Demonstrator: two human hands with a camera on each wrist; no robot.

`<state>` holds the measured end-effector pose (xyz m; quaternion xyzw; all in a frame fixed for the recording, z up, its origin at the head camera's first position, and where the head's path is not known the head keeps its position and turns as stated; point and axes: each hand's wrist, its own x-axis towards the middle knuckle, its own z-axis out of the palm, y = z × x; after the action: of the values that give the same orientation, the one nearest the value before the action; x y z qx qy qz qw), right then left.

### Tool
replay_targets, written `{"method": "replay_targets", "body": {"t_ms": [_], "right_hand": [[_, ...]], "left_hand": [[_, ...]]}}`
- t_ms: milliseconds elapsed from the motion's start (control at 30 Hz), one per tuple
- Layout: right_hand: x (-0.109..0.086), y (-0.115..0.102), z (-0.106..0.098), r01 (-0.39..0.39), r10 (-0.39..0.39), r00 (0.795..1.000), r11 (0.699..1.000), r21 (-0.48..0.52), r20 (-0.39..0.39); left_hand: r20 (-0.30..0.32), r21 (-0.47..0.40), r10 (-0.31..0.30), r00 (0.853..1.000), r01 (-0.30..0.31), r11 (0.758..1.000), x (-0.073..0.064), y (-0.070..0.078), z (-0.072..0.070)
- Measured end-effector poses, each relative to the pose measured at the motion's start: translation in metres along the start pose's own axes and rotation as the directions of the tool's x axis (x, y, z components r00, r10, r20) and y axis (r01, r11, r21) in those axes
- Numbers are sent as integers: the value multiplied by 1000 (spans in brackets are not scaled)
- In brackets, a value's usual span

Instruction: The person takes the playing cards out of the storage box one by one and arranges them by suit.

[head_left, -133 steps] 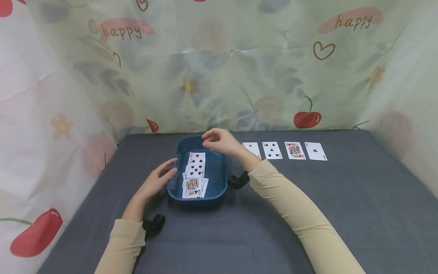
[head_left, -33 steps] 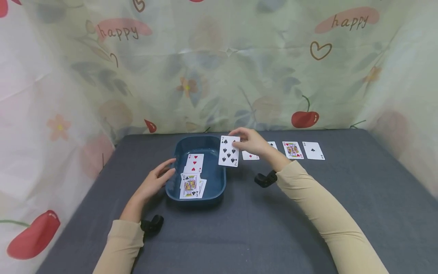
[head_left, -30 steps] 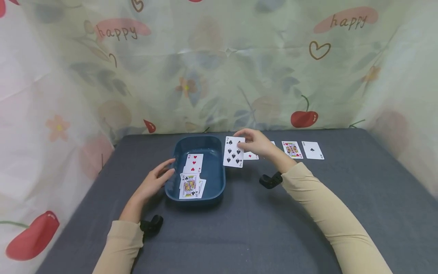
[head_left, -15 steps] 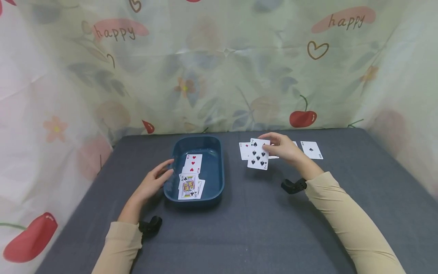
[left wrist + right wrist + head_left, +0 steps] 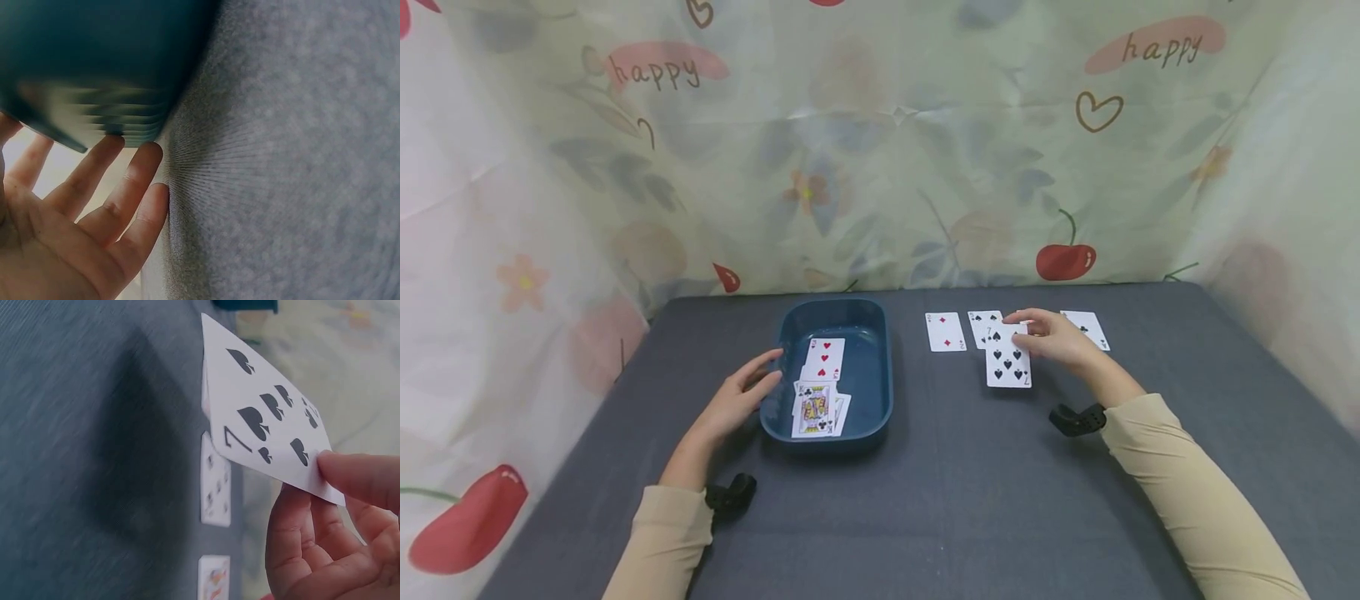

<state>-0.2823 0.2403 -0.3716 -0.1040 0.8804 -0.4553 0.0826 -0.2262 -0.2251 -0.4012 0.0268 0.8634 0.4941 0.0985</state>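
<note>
My right hand (image 5: 1052, 337) pinches a seven of spades (image 5: 1008, 362) by its right edge, thumb on the face and fingers behind it. In the right wrist view the card is tilted above the dark cloth. Behind it lies a row of cards: a two of diamonds (image 5: 945, 332), a spade card (image 5: 979, 323) partly covered, a face card (image 5: 214, 578) hidden by my hand in the head view, and an ace of clubs (image 5: 1090, 330). My left hand (image 5: 733, 404) has its fingers extended at the left side of a blue tray (image 5: 867, 383).
Inside the tray lie a three of hearts (image 5: 824, 360) and a king of clubs (image 5: 813, 408), overlapping other cards. A grey cloth (image 5: 925, 500) covers the table. Patterned curtains (image 5: 880, 167) stand behind it and at both sides.
My right hand has taken the seven of spades out of the tray and carried it right, in front of the card row. The three of hearts now shows fully. My left hand stays at the tray.
</note>
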Motion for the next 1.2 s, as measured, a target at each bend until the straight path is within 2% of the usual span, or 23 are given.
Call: {"method": "replay_targets", "body": {"t_ms": [200,333,500,633,867,1033,1200], "right_hand": [[1,17,-1,-17,17,999,1000,-7,35],[3,22,1,-24,24,996,1000,10,91],[7,25,6,-58,56,992,998,14,117],[9,24,10,-58,61,994,998,-30,95],[9,23,15,-56,59,998,984,-167,14],[10,22,18,-66,60,998,966,-249,-32],[10,20,21,-44,22,997,937,-345,-69]], "left_hand": [[-1,-4,6,1000,-6,1000,1,-2,0],[3,-6,10,1000,-10,1000,1,-3,-1],[8,-7,20,1000,-20,1000,1,-3,-1],[6,-8,23,1000,-23,1000,1,-3,-1],[1,-13,15,1000,-15,1000,0,-3,0],[2,-14,11,1000,-11,1000,0,-2,0],[4,-18,12,1000,-12,1000,1,-3,0]]}}
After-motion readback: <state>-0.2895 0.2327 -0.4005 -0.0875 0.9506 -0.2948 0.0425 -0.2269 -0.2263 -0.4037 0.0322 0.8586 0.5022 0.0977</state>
